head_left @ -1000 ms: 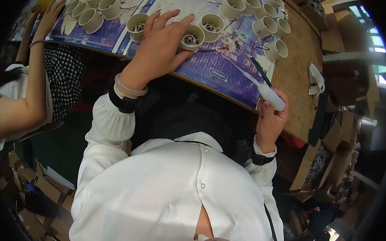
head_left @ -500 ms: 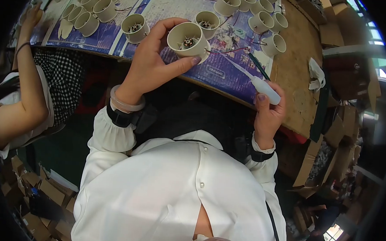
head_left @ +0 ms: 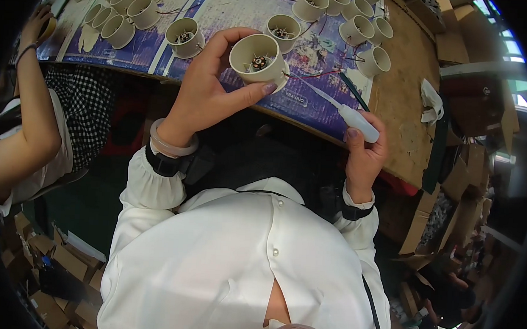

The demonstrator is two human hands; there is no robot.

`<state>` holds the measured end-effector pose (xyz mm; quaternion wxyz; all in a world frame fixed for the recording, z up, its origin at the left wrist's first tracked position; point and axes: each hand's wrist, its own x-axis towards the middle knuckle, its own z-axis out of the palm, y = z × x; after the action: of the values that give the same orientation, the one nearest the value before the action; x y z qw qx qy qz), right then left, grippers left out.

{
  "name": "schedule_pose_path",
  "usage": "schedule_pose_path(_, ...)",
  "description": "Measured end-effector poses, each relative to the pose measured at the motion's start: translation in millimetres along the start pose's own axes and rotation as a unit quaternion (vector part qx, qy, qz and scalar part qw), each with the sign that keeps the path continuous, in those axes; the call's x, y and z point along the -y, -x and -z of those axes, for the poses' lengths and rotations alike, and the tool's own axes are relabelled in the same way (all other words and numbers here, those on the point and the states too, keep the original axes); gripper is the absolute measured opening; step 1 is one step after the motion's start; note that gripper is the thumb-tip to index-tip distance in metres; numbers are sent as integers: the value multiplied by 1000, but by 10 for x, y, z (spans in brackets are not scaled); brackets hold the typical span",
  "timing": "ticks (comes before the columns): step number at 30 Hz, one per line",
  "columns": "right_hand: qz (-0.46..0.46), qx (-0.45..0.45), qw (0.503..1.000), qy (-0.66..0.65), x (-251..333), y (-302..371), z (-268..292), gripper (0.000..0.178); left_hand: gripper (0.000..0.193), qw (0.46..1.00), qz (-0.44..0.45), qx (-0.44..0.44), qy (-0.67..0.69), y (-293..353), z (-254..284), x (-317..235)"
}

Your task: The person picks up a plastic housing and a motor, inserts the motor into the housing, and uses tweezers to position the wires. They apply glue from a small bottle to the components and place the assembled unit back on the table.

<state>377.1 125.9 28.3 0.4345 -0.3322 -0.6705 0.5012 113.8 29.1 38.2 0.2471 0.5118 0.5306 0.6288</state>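
Observation:
My left hand (head_left: 211, 90) is closed around a cream cylindrical housing (head_left: 245, 57), thumb at its near side and fingers behind it. The housing tilts so its open mouth shows a small round motor part (head_left: 259, 63) inside. Thin wires (head_left: 316, 74) leave its right side. In my right hand (head_left: 366, 147) is a white squeeze bottle (head_left: 358, 123) with a long thin nozzle (head_left: 318, 91). The nozzle's tip points at the housing's side where the wires come out; whether it touches cannot be made out.
Similar housings stand behind, one (head_left: 282, 31) just past my left hand, others (head_left: 373, 61) at right and left (head_left: 118, 32). A dark green pen-like stick (head_left: 354, 90) lies near the bottle. At the left a co-worker's hand (head_left: 38, 26) holds a roll. Crumpled white paper (head_left: 432, 102) lies right.
The squeeze bottle has shifted slightly left, toward the housing, which has tilted and moved a little right. The co-worker's hand at left has moved, and a roll now shows in it.

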Motion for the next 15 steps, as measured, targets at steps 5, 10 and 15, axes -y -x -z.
schedule_pose_path(5,5,2,1000,5,11,-1,9,30,65,1000,-8,1,-2,1,-6,1)
schedule_pose_path(10,23,5,999,28,27,1,42,30,65,1000,-21,2,-19,-1,-12,-9)
schedule_pose_path(15,79,29,993,77,43,-20,89,31,64,997,-41,3,-73,11,-31,-39)
